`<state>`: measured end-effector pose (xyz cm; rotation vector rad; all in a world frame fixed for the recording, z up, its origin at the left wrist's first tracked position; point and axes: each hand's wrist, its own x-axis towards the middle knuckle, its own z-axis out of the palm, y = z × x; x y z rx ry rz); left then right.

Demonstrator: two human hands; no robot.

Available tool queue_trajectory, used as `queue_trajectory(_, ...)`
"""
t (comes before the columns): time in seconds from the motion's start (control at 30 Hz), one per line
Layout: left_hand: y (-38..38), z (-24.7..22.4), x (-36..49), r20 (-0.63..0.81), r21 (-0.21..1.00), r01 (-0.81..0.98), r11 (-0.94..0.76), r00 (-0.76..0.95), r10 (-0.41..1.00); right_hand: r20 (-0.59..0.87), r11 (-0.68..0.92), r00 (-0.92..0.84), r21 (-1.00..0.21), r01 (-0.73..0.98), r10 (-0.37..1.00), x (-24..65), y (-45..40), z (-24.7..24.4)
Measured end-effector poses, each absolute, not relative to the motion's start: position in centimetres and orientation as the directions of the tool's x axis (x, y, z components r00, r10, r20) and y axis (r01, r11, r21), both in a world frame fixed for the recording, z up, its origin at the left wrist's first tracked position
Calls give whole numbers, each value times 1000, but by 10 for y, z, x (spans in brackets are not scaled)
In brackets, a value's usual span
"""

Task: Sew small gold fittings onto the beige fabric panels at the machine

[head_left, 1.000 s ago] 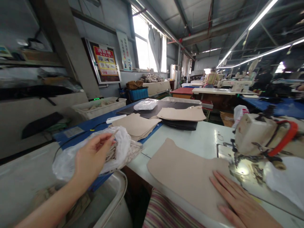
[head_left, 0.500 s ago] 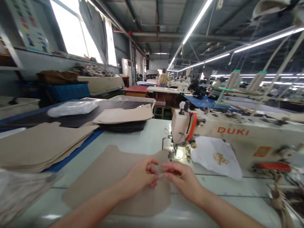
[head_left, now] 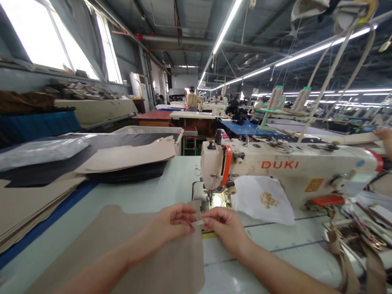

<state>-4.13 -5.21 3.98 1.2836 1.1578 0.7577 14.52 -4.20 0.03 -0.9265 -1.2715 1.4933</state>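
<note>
A small pale strip [head_left: 198,223] bridges my two hands, just in front of the sewing machine's needle area. My left hand [head_left: 173,223] pinches its left end with thumb and fingers, over the right part of a flat beige panel [head_left: 171,261]. At the other end, the fingertips of my right hand [head_left: 226,228] are pressed together on the strip. The strip's exact kind is too small to make out. Beyond my hands stands the white sewing machine [head_left: 214,165], its lamp lighting the needle plate [head_left: 217,200].
Right of the needle, a white cloth [head_left: 254,204] carries a pile of small gold-coloured metal pieces [head_left: 268,200]. Stacked beige panels [head_left: 36,204] lie at left, more beige pieces [head_left: 131,155] behind. Straps [head_left: 339,257] hang at lower right. Another person's hand [head_left: 384,136] shows at the right edge.
The view has turned right, so the surroundings sit farther left. My hands have come closer together, and the pale strip between them shows more clearly.
</note>
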Motion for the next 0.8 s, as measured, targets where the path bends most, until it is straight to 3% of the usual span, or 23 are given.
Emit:
queue_trajectory(0.23,-35,26,-29,-137,977,205,61,382,914,94,60,-200,-984,-167,975,147,-41,0)
queue_trajectory(0.57,-33,18,-31,-159,987,96,132,376,913,125,108,-181,-989,-102,976,147,-40,2)
queue_trajectory(0.8,-40,19,-33,-107,983,177,48,339,935,131,122,-172,-991,-57,976,146,-42,3)
